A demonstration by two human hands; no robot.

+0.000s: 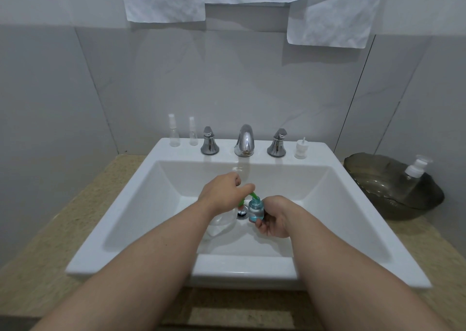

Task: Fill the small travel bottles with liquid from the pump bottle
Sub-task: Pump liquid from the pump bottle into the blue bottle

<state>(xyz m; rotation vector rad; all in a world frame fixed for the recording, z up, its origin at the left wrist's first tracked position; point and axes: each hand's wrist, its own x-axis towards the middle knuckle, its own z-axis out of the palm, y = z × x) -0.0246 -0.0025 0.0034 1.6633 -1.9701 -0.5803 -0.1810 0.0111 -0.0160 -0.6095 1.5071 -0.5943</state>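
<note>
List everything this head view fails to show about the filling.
Head view only:
- Green piece: its far end is covered by the fingers of the left hand, so what it joins is unclear.
- Small bottle: base hidden in the right hand.
- Clear object in the sink: see-through on white, partly under the left wrist; shape unclear.
- Spray bottles on the rim: too small to tell contents.

My left forearm point(141, 262) and right forearm point(335, 257) are bare, skin showing from the bottom edge of the view up to the wrists. My left grip point(222, 192) and right grip point(273, 219) are bare hands too. The forearms look smooth, broad near the camera and narrowing toward the wrists; one small dark speck sits on the left forearm
</note>
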